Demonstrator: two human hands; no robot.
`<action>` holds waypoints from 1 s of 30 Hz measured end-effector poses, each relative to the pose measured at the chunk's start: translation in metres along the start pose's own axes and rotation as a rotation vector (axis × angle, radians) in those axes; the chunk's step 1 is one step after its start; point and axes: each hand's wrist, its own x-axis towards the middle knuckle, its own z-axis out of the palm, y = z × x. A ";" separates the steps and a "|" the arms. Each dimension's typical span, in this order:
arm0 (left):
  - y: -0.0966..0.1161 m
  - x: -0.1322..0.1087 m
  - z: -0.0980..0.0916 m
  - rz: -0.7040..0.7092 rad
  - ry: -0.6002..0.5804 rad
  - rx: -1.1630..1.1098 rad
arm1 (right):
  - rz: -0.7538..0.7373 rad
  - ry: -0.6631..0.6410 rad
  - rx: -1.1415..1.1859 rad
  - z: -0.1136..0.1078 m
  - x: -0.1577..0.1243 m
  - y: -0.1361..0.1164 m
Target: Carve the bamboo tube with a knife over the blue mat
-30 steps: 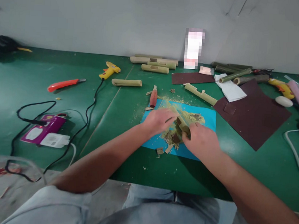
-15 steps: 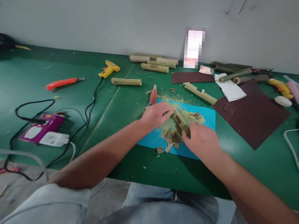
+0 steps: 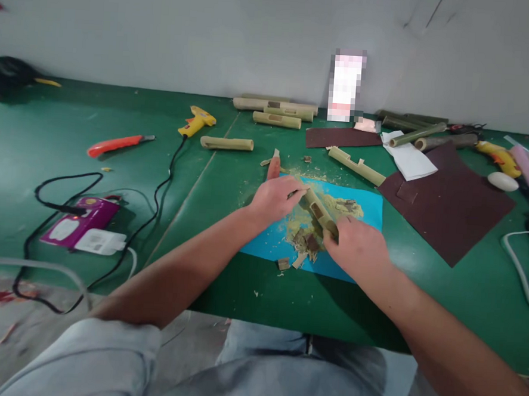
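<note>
A short bamboo tube (image 3: 321, 216) with a rectangular opening cut in its side is tilted between my hands above a blue sheet (image 3: 266, 246). My right hand (image 3: 359, 244) is closed around its lower right end. At its upper left end, my left hand (image 3: 277, 197) has its fingers bent and pressed together at the rim; the fingertips are partly hidden. Bamboo shavings and chips (image 3: 309, 239) lie heaped on the sheet under the tube. Just behind my left hand lies a knife with a reddish handle (image 3: 273, 167).
Several cut bamboo pieces (image 3: 276, 120) lie towards the wall. A dark brown sheet (image 3: 452, 203) and white paper (image 3: 412, 162) are at right. At left are a yellow glue gun (image 3: 197, 122), a red utility knife (image 3: 115, 146) and a purple power strip (image 3: 84, 220) with cords.
The view has shifted slightly, so the table items appear a little further right. Both hands remain at the bamboo tube, nearly where they were.
</note>
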 end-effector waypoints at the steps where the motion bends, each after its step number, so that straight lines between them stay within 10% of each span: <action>1: 0.000 0.000 0.000 0.014 -0.009 -0.006 | -0.001 -0.003 0.003 0.000 0.000 0.000; 30: -0.008 0.006 0.001 -0.014 0.046 -0.108 | -0.055 0.051 0.081 0.013 0.005 0.005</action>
